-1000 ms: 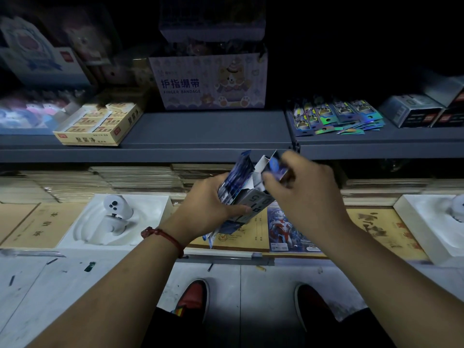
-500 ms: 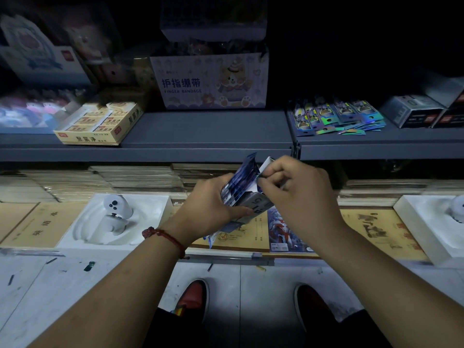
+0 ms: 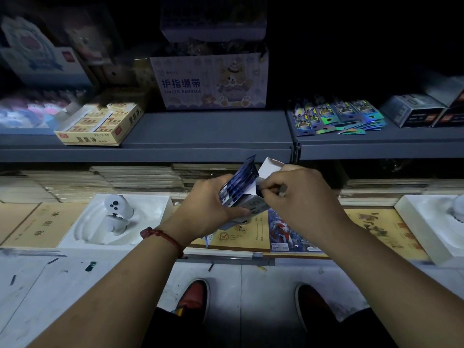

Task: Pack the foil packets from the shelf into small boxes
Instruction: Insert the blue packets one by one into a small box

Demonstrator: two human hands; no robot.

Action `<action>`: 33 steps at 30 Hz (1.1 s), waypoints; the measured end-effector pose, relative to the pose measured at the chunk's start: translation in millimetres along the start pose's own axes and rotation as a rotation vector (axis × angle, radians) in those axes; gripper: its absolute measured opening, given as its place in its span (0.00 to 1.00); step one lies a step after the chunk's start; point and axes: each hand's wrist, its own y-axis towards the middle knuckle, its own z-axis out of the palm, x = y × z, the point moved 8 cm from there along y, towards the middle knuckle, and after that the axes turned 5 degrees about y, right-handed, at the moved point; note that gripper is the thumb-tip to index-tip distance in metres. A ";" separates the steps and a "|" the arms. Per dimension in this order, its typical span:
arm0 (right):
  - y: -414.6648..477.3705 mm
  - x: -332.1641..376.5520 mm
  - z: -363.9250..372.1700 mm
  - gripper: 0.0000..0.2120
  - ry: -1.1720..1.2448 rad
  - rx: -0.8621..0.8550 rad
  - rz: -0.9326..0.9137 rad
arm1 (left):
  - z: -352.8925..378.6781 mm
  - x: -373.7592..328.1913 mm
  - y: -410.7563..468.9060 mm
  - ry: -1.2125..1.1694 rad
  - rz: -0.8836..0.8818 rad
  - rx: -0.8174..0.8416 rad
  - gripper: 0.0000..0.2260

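My left hand [image 3: 211, 207] grips a small grey box [image 3: 253, 205] in front of the shelf, with a bundle of blue foil packets [image 3: 238, 183] sticking up out of it. The box's white flap [image 3: 270, 167] stands open behind them. My right hand [image 3: 298, 197] pinches at the box's open top, fingers curled; what its fingertips hold is hidden. Several more foil packets [image 3: 334, 115] lie fanned out on the grey shelf [image 3: 200, 129] to the upper right.
Grey small boxes [image 3: 411, 110] sit at the shelf's far right. A finger-bandage carton [image 3: 211, 81] and a yellow eraser box [image 3: 100, 124] stand on the shelf. Below lie notebooks [image 3: 238, 237] and white foam trays [image 3: 118, 219], one with a controller. My shoes show on the floor.
My right hand has come down and closed in on the box's top, pushing the packets lower into the box. My left hand has kept its hold almost still.
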 end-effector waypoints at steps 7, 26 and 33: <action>-4.9 22.5 -25.5 0.04 0.135 -0.200 -0.129 | 0.7 -2.2 1.2 0.005 0.020 0.006 0.15; -1.4 27.6 -26.6 0.04 0.113 -0.125 -0.311 | 9.8 1.5 1.5 0.004 0.071 0.060 0.18; -2.2 27.0 -36.9 0.04 0.191 -0.226 -0.346 | 8.7 2.6 2.7 -0.025 0.059 0.053 0.22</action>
